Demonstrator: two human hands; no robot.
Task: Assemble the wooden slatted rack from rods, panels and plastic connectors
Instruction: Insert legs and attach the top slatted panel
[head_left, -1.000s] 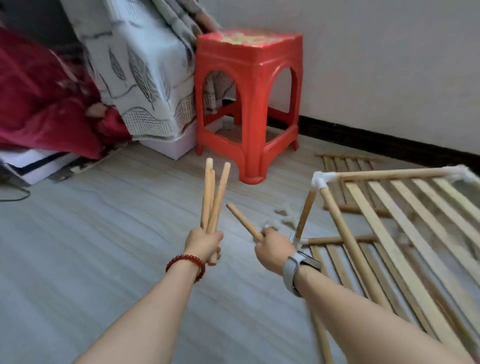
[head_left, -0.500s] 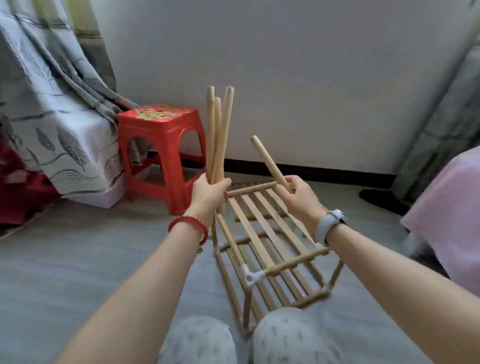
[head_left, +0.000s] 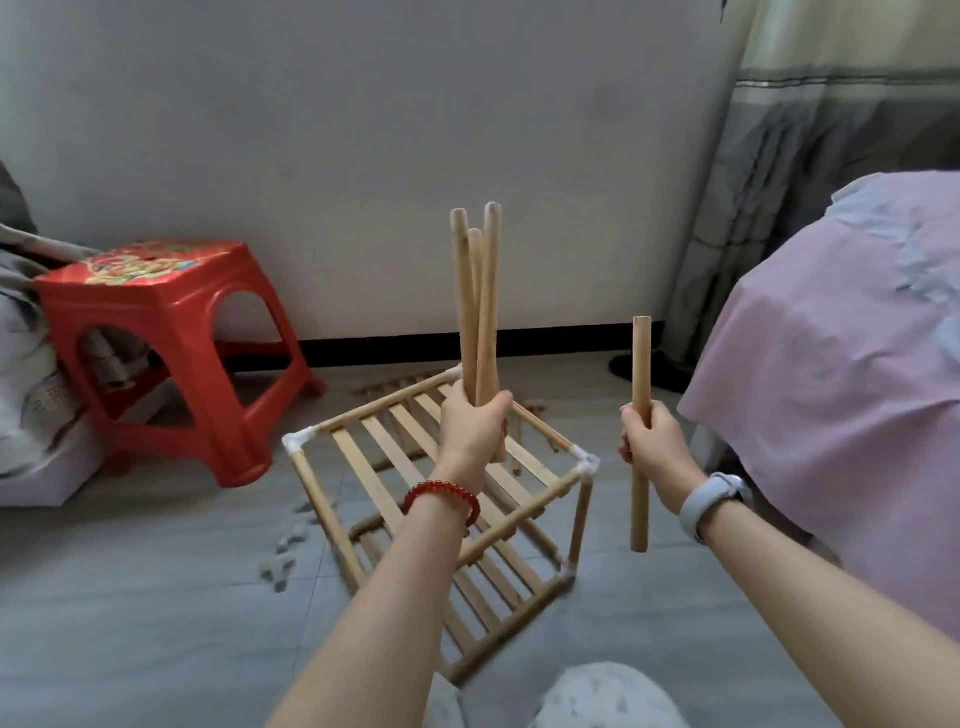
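Three rods (head_left: 480, 306) – left hand (head_left: 475, 426) | one rod (head_left: 640, 431) – right hand (head_left: 652, 441)

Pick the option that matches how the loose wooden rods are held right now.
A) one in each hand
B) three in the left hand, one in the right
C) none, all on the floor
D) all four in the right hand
B: the left hand grips a bundle of three rods upright, while the right hand holds a single rod.

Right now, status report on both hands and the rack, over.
Left hand grips three rods. Right hand grips one rod upright. Half-built rack on floor below, corner connector free. Nothing between.
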